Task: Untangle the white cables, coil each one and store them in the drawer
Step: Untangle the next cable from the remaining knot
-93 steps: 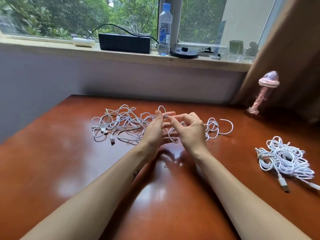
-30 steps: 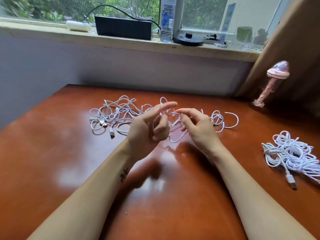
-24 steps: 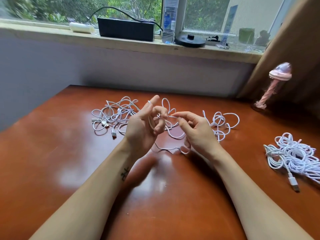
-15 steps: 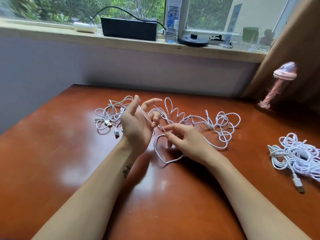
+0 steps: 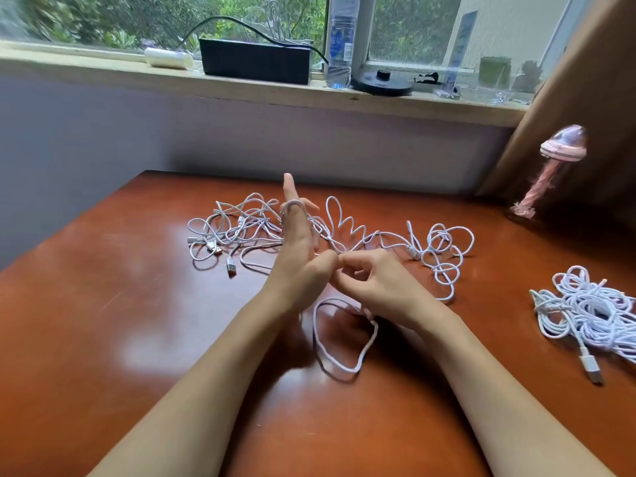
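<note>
Coiling looks barely begun: the left hand (image 5: pixel 298 259) holds its fingers straight with one white cable (image 5: pixel 347 370) looped over them, the right hand (image 5: pixel 377 285) pinches that cable beside it, the tangle (image 5: pixel 241 228) sprawls on the far table (image 5: pixel 137 304), a loose bundle (image 5: pixel 585 304) waits right, and no drawer shows.
</note>
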Action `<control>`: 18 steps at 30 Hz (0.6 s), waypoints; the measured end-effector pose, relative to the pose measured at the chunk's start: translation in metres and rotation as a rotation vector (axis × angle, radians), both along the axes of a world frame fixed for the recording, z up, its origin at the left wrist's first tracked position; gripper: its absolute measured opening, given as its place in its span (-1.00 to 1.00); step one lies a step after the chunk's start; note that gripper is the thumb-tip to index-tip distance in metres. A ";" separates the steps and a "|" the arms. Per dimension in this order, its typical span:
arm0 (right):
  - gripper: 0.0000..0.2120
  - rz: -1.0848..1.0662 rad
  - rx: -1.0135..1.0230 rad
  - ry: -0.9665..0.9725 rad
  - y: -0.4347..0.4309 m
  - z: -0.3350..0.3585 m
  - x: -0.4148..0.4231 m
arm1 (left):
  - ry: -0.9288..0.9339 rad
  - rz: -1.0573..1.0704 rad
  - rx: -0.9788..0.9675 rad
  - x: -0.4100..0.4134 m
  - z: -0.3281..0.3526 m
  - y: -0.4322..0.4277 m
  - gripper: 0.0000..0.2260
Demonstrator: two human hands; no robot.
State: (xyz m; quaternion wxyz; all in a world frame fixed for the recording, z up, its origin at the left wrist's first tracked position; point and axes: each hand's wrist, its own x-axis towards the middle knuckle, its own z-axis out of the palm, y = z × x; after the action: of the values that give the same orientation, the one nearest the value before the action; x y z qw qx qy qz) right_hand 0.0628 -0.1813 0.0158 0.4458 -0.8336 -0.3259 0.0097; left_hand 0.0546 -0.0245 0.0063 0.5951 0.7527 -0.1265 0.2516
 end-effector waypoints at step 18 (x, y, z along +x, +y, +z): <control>-0.97 -0.157 -0.012 -0.232 -0.012 0.005 0.013 | -0.012 0.094 0.602 0.003 -0.008 0.016 -0.21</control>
State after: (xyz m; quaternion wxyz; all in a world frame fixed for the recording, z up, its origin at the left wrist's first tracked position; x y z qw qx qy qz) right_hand 0.0759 -0.1934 0.0208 0.3995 -0.8548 -0.3088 -0.1199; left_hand 0.0574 -0.0089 -0.0019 0.3323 0.8988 -0.1638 0.2344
